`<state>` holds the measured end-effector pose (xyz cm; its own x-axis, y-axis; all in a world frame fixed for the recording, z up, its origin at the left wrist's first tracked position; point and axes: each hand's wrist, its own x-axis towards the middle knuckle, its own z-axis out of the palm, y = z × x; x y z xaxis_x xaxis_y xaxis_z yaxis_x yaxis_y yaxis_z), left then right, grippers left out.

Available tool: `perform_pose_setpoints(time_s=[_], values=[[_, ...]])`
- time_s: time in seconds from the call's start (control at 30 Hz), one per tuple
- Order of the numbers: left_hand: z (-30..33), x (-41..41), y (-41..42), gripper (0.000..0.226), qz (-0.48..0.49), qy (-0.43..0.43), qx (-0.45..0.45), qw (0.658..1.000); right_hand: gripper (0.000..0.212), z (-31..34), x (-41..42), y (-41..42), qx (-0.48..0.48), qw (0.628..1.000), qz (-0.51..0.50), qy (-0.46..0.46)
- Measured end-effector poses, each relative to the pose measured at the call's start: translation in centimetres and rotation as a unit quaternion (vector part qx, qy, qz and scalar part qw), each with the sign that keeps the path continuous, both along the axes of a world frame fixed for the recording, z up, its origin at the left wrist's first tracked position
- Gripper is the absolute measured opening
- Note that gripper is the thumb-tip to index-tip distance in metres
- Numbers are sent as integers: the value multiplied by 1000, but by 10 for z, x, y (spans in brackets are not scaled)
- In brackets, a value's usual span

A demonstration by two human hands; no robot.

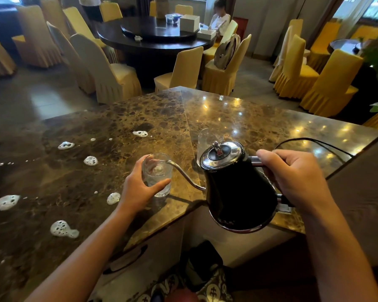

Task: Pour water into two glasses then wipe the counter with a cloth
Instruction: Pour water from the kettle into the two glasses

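My left hand (140,186) grips a clear glass (158,176) standing on the brown marble counter (260,118). My right hand (297,177) holds the handle of a black gooseneck kettle (238,199), lifted and tilted left above the counter's edge. The thin spout tip rests over the glass rim. A second clear glass (206,139) stands just behind the kettle's lid, partly hidden by it. No cloth is in view.
Several white foam blobs (62,228) dot the counter's left half. A black cord (314,141) loops on the counter behind my right hand. Beyond the counter stand yellow-covered chairs (181,70) and a dark round table (155,38) with a seated person.
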<state>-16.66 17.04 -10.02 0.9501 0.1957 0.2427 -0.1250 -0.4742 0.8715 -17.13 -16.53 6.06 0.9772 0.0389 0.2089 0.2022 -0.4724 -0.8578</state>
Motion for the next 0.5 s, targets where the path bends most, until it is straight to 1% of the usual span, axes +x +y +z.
perform_pose_setpoints(time_s=[0.17, 0.3, 0.43, 0.5], values=[[3, -1, -2, 99, 2, 4, -1, 1000, 67, -8, -1, -7, 28, 1000, 0, 9], [4, -2, -2, 99, 4, 4, -4, 1000, 60, -9, -5, -8, 68, 997, -9, 18], [5, -3, -3, 98, 5, 4, -1, 1000, 61, -10, -9, -9, 105, 994, -11, 37], [6, -3, -3, 98, 7, 4, 0, 1000, 51, -12, -12, -9, 132, 990, -9, 53]])
